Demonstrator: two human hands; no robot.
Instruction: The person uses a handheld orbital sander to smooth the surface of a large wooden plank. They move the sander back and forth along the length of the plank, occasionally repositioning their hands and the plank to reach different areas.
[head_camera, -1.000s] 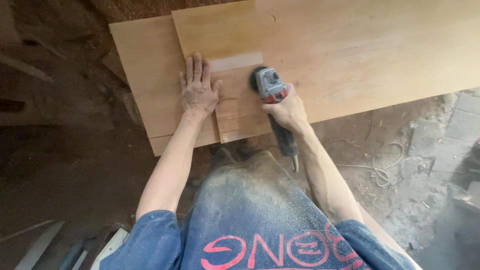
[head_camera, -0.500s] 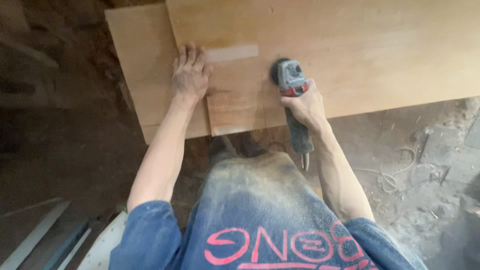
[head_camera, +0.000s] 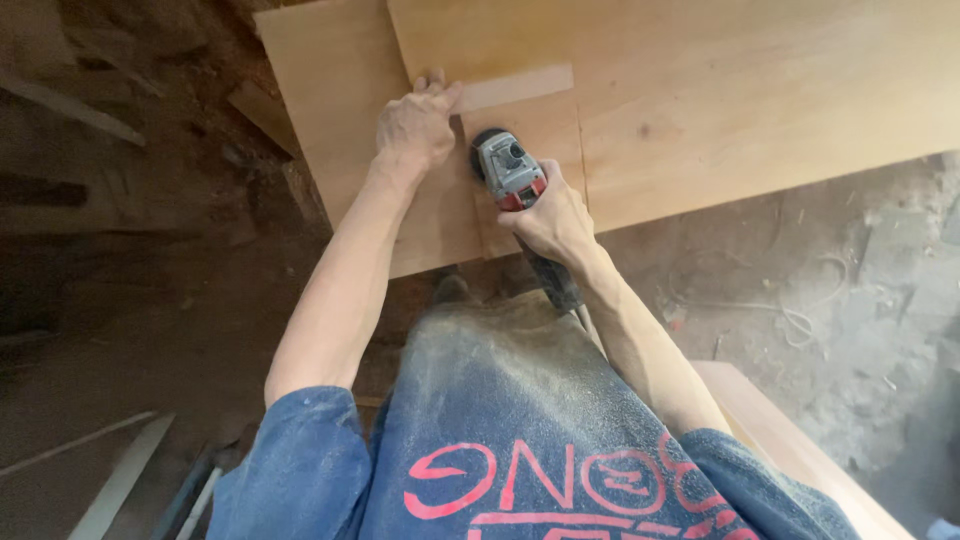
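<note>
**Angle grinder working along a marked plywood sheet**

A red-and-grey angle grinder (head_camera: 508, 172) is sitting on the upper plywood sheet (head_camera: 720, 90), its round head pointing away from the person and resting close to the sheet's left edge, just below a pale rectangular strip (head_camera: 515, 87) that looks like tape or a sanded patch. The right hand (head_camera: 553, 215) is wrapping the tool's body in a closed grip, fingers curled fully around it, with the dark handle and cord end (head_camera: 556, 283) trailing back toward the person's torso. A thin straight line (head_camera: 583, 150) is running down the sheet just beside the grinder's right side.

The left hand (head_camera: 418, 125) is lying palm-down and mostly flat, fingers together, holding nothing; it is pressing on the boards where the upper sheet's left edge overlaps the lower plywood sheet (head_camera: 330, 80), just beside the grinder head.

By the look of it, the person is bracing the stacked sheets with one hand while guiding the grinder across the small section between the edge and the line. Any further pass would seem to call for keeping the bracing fingers away from the disc, which is very near them.

Around the boards, a dusty dirt floor (head_camera: 150, 300) is showing on the left and a cracked concrete floor (head_camera: 850, 300) with a loose loop of cord (head_camera: 800, 320) on the right. The person is wearing a dusty blue shirt (head_camera: 520, 430).
</note>
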